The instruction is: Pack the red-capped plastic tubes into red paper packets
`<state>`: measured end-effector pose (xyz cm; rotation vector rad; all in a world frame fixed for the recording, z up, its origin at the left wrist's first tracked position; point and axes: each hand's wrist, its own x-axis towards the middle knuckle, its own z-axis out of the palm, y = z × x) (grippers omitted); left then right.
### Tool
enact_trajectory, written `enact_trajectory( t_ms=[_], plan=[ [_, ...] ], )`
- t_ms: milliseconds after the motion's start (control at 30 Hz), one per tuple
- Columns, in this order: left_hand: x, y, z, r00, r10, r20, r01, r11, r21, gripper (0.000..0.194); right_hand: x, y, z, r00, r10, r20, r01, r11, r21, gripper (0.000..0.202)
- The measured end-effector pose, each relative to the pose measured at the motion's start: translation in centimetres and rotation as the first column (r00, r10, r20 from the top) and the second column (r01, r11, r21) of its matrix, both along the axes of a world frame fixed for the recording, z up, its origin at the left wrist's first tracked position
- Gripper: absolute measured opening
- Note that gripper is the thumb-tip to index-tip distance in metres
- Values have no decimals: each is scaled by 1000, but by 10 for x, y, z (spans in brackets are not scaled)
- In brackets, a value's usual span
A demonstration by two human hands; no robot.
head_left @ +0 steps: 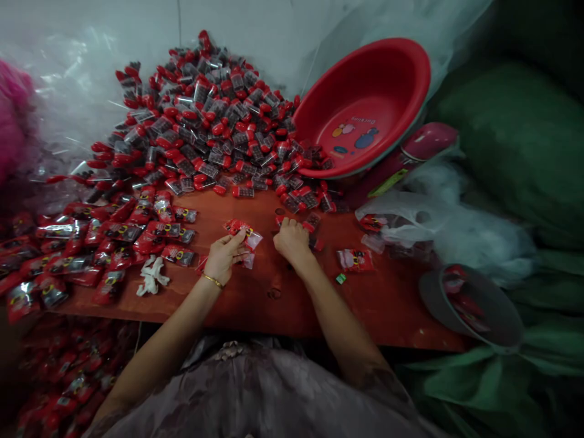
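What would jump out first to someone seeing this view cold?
Probably the big heap of small red-capped clear containers piled at the back of the red-brown table. Right of it, a large red basin leans tilted, its cartoon-printed inside showing. Nearer, the left hand holds a small red printed packet, with many similar packets spread to its left.

We have one head-worn view, set above and behind the left hand (224, 258) and right hand (292, 240), facing forward and down. Fairly close, wide: tabletop (255, 307) around both hands, wall (255, 24) beyond them, wearer's clothed torso (255, 392) nearer us.
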<state>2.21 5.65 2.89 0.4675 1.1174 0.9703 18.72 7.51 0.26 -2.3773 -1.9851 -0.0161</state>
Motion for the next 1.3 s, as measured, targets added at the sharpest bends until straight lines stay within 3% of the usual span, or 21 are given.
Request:
enact_trajectory(
  t_ms=[100, 200, 267, 333, 400, 500, 667, 933, 1100, 1300],
  plan=[
    [-3, -4, 1, 1000, -7, 0, 7, 1000, -3, 32, 7, -21, 0, 998, 56, -41, -54, 997, 48, 32],
    [-5, -8, 2, 1000, 2, 1, -2, 1000, -2, 33, 14, -50, 4, 940, 121, -318, -79, 987, 143, 31],
    [-5, -11, 2, 1000, -5, 2, 5, 1000, 6, 34, 15, -71, 9, 775, 162, -610, -60, 981, 185, 32],
    [-5, -13, 2, 1000, -29, 1, 29, 999, 26, 35, 12, -89, 14, 503, 136, -854, -59, 991, 123, 36],
    [-4, -16, 3, 998, -55, -7, 56, 997, 56, 36, 7, -100, 19, 273, 59, -960, -73, 997, 40, 39],
    [-2, -19, 5, 995, -92, -32, 94, 992, 86, 40, 1, -104, 24, 135, -7, -991, -83, 996, -19, 38],
    [-3, -19, 10, 995, -83, -55, 88, 991, 104, 45, 0, -105, 30, 79, -38, -996, -68, 997, -43, 33],
    [-4, -19, 11, 994, -94, -63, 100, 990, 97, 44, -4, -106, 32, 90, -32, -995, -46, 998, -36, 31],
    [-5, -23, 7, 984, -138, -113, 160, 962, 219, 40, -6, -102, 24, 22, -93, -995, -46, 995, -94, 34],
    [-6, -25, 2, 968, -155, -195, 215, 914, 344, 33, -11, -102, 13, -22, -63, -998, -28, 998, -62, 34]
  ],
)
